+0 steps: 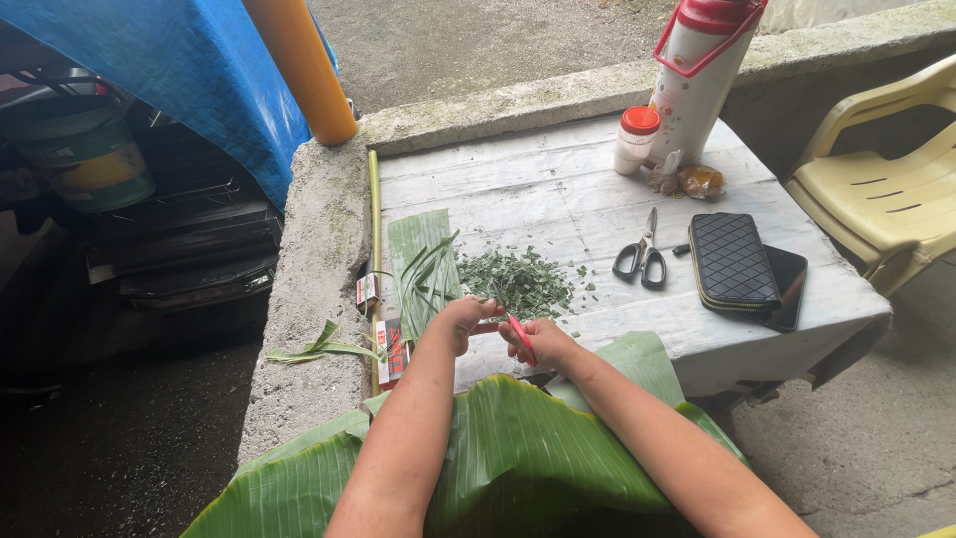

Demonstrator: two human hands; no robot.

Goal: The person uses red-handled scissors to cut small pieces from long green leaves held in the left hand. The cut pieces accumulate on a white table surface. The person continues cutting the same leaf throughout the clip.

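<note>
My left hand (460, 321) pinches a thin green leaf strip at the near edge of the white wooden table (558, 189). My right hand (538, 341) grips red-handled scissors (520, 337), with the blades pointing toward the strip. Just beyond my hands lies a pile of chopped green leaf bits (520, 279). Long green leaf strips (426, 274) rest on a piece of banana leaf (418, 239) to the left. A large banana leaf (498, 458) covers my lap under both forearms.
Black-handled scissors (642, 254), a black quilted wallet (732, 261) on a phone, a red-capped jar (635, 139) and a red-and-white thermos (697, 75) are on the table. A cream plastic chair (886, 179) stands right. A concrete ledge (309, 299), orange pole (299, 65) and blue tarp lie left.
</note>
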